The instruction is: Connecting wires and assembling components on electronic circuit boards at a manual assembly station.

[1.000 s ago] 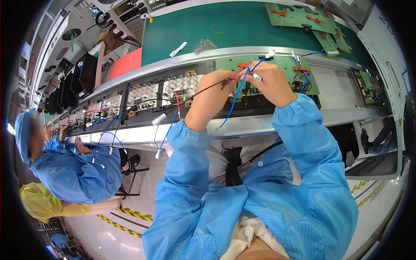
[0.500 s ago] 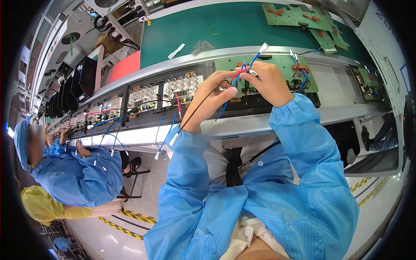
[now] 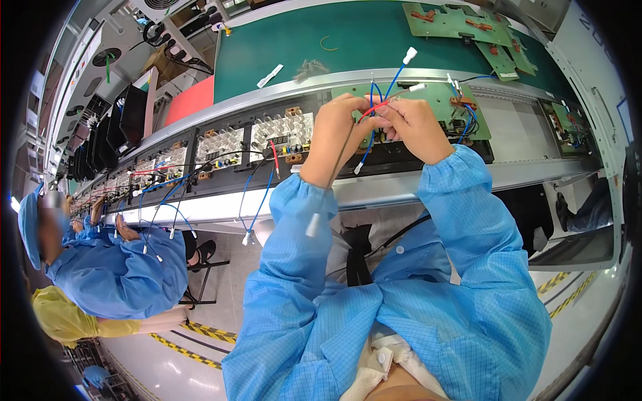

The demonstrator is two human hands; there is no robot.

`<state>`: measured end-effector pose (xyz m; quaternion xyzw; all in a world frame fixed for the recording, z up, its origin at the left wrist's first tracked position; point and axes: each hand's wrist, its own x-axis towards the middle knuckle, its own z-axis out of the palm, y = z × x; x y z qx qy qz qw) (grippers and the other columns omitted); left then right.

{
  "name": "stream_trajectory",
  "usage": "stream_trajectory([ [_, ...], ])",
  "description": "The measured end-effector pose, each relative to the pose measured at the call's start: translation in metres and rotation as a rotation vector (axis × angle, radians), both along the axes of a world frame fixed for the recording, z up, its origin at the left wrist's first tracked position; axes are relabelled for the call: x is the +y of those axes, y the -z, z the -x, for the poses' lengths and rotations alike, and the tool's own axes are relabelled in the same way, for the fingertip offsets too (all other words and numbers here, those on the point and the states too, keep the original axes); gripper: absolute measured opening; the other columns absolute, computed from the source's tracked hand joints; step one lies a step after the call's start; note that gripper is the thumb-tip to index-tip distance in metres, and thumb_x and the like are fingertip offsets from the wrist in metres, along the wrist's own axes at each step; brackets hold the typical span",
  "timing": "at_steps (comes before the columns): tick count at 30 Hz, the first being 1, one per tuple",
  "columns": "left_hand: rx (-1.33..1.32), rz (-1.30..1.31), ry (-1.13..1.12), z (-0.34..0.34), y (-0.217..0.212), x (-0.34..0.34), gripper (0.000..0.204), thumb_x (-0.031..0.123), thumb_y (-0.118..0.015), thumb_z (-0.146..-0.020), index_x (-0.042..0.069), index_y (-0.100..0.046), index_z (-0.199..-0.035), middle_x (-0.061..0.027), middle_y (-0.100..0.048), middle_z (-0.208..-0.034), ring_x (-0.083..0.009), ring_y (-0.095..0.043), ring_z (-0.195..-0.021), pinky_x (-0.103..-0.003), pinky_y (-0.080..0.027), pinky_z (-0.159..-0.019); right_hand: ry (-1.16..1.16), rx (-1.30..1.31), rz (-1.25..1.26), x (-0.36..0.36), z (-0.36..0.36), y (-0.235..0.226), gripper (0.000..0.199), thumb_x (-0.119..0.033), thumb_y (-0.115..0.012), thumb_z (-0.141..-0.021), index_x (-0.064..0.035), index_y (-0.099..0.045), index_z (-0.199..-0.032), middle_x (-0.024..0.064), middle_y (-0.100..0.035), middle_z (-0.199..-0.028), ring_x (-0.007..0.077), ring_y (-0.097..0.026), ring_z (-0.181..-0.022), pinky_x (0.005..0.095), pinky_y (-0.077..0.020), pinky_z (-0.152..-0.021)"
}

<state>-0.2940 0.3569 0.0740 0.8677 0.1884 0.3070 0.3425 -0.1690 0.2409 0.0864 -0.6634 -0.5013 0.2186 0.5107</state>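
My left hand (image 3: 332,137) and my right hand (image 3: 422,128) meet over a green circuit board (image 3: 483,110) on the line, both with fingers pinched. Between them passes a red wire (image 3: 378,106); my left fingers grip it. A black wire (image 3: 345,152) trails from the left hand across its wrist to a white connector (image 3: 313,226). Blue wires (image 3: 396,78) stick up and down around the fingers, one topped by a white connector (image 3: 410,55). My right fingers close on the wire bundle; the exact pinch point is hidden.
Along the rail to the left run several white boards (image 3: 282,137) with dangling wires. More green boards (image 3: 461,28) lie stacked on the green mat (image 3: 281,40) behind. A co-worker in blue (image 3: 120,274) sits at the left. A metal rail edge (image 3: 381,190) runs in front of me.
My left hand has turned and moved up and right, nearer the right hand. The black wire's connector has swung down and right. A white connector now points rightward above my right hand.
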Motion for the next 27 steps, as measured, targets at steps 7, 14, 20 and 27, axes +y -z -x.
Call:
stream_trajectory([
  [7,-0.003,0.113,0.115,-0.012,0.002,0.008,0.031,0.028,-0.080,-0.073,0.009,-0.073,-0.097,-0.0141,-0.066,-0.087,-0.0349,-0.061,-0.076,-0.038,-0.047,-0.066,-0.114,-0.348,-0.145,-0.006,-0.019,0.004,0.023,-0.014,-0.050,-0.097,0.0026,-0.063,-0.106,0.0053,-0.061,-0.086,0.0099,-0.057,-0.064,0.0229,-0.0508,-0.056],
  [14,0.100,0.148,0.204,-0.013,-0.011,0.011,0.020,0.021,-0.077,-0.077,0.009,-0.074,-0.093,-0.0179,-0.067,-0.080,-0.0365,-0.063,-0.073,-0.040,-0.050,-0.066,-0.081,-0.464,-0.051,-0.008,-0.002,-0.009,0.028,-0.020,-0.070,-0.085,0.0002,-0.062,-0.103,0.0063,-0.066,-0.093,0.0103,-0.057,-0.066,0.0235,-0.0477,-0.055],
  [20,0.066,0.041,0.288,-0.018,0.002,0.025,0.021,0.018,-0.076,-0.074,0.002,-0.071,-0.086,-0.0231,-0.065,-0.076,-0.0401,-0.064,-0.075,-0.043,-0.050,-0.067,0.196,-0.276,0.013,0.013,0.016,-0.011,0.033,-0.022,-0.076,-0.081,0.0021,-0.061,-0.098,0.0055,-0.066,-0.075,0.0057,-0.057,-0.065,0.0231,-0.0474,-0.060],
  [27,0.017,0.008,0.155,-0.010,-0.012,-0.007,0.026,0.018,-0.076,-0.077,0.000,-0.069,-0.094,-0.0197,-0.064,-0.081,-0.0379,-0.060,-0.069,-0.042,-0.047,-0.064,0.015,-0.081,-0.091,0.010,-0.033,-0.012,0.018,-0.020,-0.063,-0.093,-0.0017,-0.063,-0.094,-0.0021,-0.058,-0.071,0.0045,-0.052,-0.063,0.0217,-0.0410,-0.054],
])
